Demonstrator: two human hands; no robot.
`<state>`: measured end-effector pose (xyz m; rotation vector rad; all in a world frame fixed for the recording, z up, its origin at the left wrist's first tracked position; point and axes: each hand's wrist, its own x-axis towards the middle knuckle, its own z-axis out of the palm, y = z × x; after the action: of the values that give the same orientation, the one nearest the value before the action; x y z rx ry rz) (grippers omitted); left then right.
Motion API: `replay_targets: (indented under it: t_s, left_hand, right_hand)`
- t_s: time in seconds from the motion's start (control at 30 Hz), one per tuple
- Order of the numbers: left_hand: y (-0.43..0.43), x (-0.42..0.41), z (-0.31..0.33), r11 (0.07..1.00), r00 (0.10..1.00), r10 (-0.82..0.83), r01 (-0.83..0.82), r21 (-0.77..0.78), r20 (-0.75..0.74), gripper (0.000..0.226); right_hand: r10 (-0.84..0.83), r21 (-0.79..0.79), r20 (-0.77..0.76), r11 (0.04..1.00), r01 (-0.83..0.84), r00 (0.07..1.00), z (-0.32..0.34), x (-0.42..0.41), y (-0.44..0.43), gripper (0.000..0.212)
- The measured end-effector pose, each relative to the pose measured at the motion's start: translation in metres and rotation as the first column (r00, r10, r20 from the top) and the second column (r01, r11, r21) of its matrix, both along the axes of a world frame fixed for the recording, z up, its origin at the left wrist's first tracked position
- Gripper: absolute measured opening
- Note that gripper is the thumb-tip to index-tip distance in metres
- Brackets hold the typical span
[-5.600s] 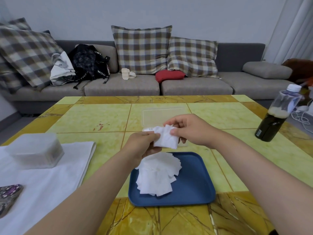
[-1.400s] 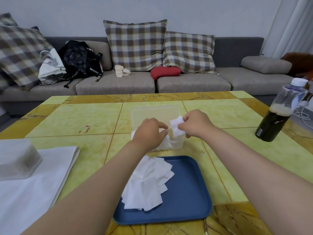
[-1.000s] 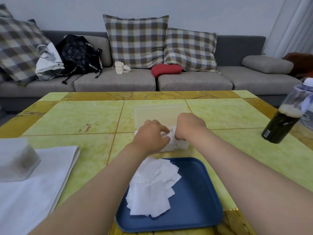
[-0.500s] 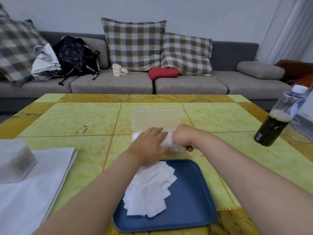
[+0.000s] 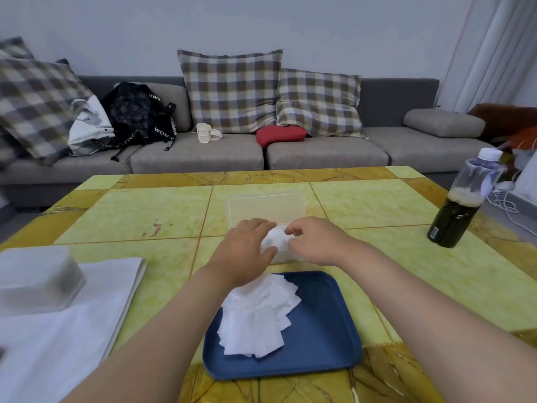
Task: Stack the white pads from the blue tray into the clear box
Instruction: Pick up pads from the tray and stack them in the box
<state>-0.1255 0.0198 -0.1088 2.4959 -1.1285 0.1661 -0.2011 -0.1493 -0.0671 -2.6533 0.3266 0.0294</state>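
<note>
Many white pads [image 5: 255, 315] still to move: a loose, fanned heap on the near-left part of the blue tray [image 5: 322, 330], with the tray's right part bare

Clear box [image 5: 286, 257] sits just beyond the tray's far edge, and its lid [image 5: 266, 206] lies open on the far side. A small stack [image 5: 276, 241] shows white inside the box, between your hands. How high it reaches against the wall is hidden by them

Your left hand [image 5: 244, 251] lies over the left side of that stack, fingers fairly straight, thumb along its near edge. It reads as pressing, not gripping

Your right hand [image 5: 315, 242] comes in from the right, fingers bent, tips at the top of the stack. Whether they pinch a pad or only tap it square, the angle does not tell

Judgement: partway through. Some pads are in the box and a good heap waits on the tray. The step in hand looks like seating and squaring what is already in. Left to do: carry over the rest and keep the edges in line

Off to the sides: dark bottle [image 5: 459, 210] at the table's right, white cloth [image 5: 87, 315] and frosted container [image 5: 35, 279] at the left, all well apart from the work
</note>
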Motion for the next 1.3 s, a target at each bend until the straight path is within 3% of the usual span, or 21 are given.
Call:
replay_targets:
  t_s: [0.17,0.3,0.43,0.53,0.73,0.93,1.07,1.17,1.3]
  left_hand:
    - [0.031,-0.021,0.009,0.999,0.994,0.045,-0.047,-0.023,-0.104,0.038]
    - [0.056,-0.037,0.008,0.997,0.971,0.058,-0.045,0.059,-0.232,0.046]
    - [0.071,-0.046,0.005,0.992,0.919,0.043,0.006,0.123,-0.392,0.059]
    - [0.069,-0.05,0.005,0.99,0.901,0.031,0.033,0.14,-0.433,0.065]
    - [0.046,-0.053,-0.002,0.996,0.875,-0.045,0.076,0.045,-0.482,0.052]
    - [0.042,-0.039,0.003,0.998,0.812,-0.04,0.062,0.017,-0.582,0.064]
    - [0.044,-0.033,0.003,0.993,0.749,-0.062,-0.017,-0.113,-0.66,0.053]
    - [0.042,-0.033,0.008,0.968,0.752,-0.102,-0.078,-0.24,-0.651,0.04]
    - [0.037,-0.038,0.013,0.881,0.68,-0.142,-0.245,-0.405,-0.72,0.019]
  right_hand:
    - [0.195,-0.06,0.018,0.979,-0.193,0.981,0.0,-0.026,0.036,0.045]
    - [0.297,0.077,-0.048,0.953,-0.292,0.954,-0.011,-0.045,0.055,0.056]
    - [0.398,0.047,-0.121,0.917,-0.396,0.909,-0.024,-0.053,0.065,0.07]
    - [0.381,0.004,-0.131,0.923,-0.384,0.915,-0.027,-0.053,0.06,0.069]
    - [0.31,-0.079,-0.179,0.941,-0.328,0.934,-0.019,-0.05,0.039,0.06]
    - [0.288,-0.04,-0.065,0.956,-0.291,0.955,-0.027,-0.042,0.029,0.043]
    - [0.202,0.097,0.075,0.973,-0.209,0.977,-0.027,-0.039,0.026,0.021]
    - [0.062,0.269,0.171,0.957,-0.107,0.983,-0.023,-0.036,0.025,0.023]
    - [-0.11,0.574,0.153,0.819,0.002,0.982,-0.014,-0.035,0.026,0.018]
